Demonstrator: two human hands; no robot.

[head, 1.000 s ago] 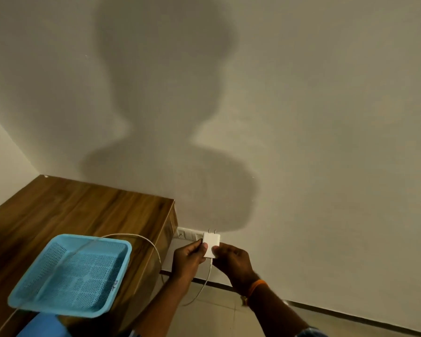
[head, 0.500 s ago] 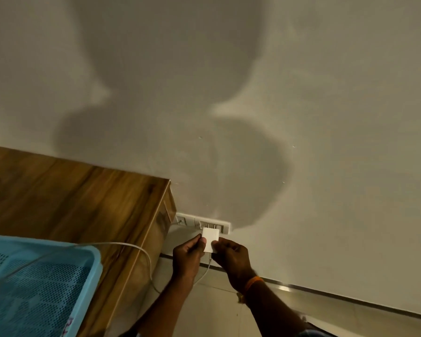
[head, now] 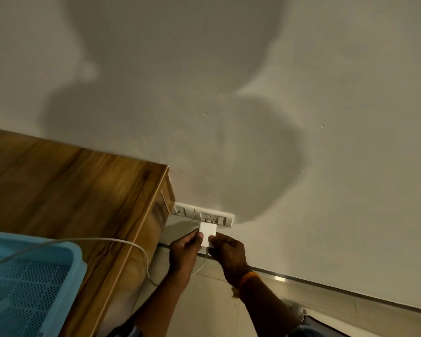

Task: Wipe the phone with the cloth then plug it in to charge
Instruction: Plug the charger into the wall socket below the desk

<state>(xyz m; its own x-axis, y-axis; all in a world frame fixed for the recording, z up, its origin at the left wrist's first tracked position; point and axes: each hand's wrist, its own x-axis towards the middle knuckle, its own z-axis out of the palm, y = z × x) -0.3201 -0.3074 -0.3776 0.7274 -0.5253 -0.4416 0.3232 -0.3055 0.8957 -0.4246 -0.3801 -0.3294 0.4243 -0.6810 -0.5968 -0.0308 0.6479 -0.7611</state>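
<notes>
A pale wall (head: 301, 69) fills most of the view, with a broad shadow (head: 180, 117) of the person cast across it. At lower left stands a wooden table (head: 71, 190), its right edge close to the wall. A blue perforated basket (head: 34, 288) sits on the table's near part, running off the left and bottom of the view. The floor (head: 204, 300) shows below, where a metal strip (head: 326, 290) runs along the foot of the wall.

Two forearms reach up from the bottom edge. The right one wears an orange band (head: 247, 279) at the wrist. A white cable (head: 122, 240) comes over the basket rim, arcs across the table edge, drops down the table's side and comes up again between the wrists toward the charger.

Low on the wall, just right of the table's corner, is a white socket plate (head: 226, 218). The left hand (head: 184, 251) and right hand (head: 229, 251) both pinch the white charger (head: 207, 233), thumb and fingers curled on its left and right sides. Its two metal pins (head: 208, 219) point at the socket holes (whether they have entered cannot be told). The phone and cloth are not in view.
</notes>
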